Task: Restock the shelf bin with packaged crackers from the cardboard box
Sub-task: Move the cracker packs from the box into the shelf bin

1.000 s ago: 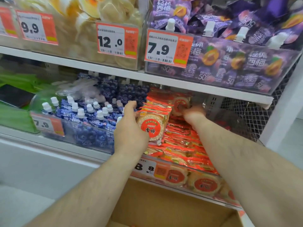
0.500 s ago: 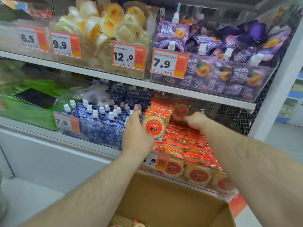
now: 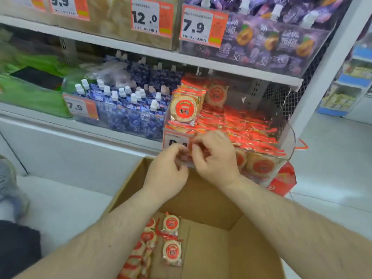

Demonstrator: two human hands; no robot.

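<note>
While the price tag (image 3: 174,140) is being partly covered by the curled left hand (image 3: 167,170) and right hand (image 3: 214,158), no grip can be told; red-and-cream cracker packs (image 3: 185,110) are being displayed in the shelf bin (image 3: 289,135) and cardboard box (image 3: 201,200).

Shop: price tags (image 3: 198,27) on shelf bins (image 3: 289,141) of packaged snacks.

Both hands, left hand (image 3: 167,170) and right hand (image 3: 215,158), are held with curled fingers before the clear plastic shelf bin (image 3: 289,137) of red-labelled round cracker packets (image 3: 184,109), above the open brown cardboard box (image 3: 201,200).
</note>
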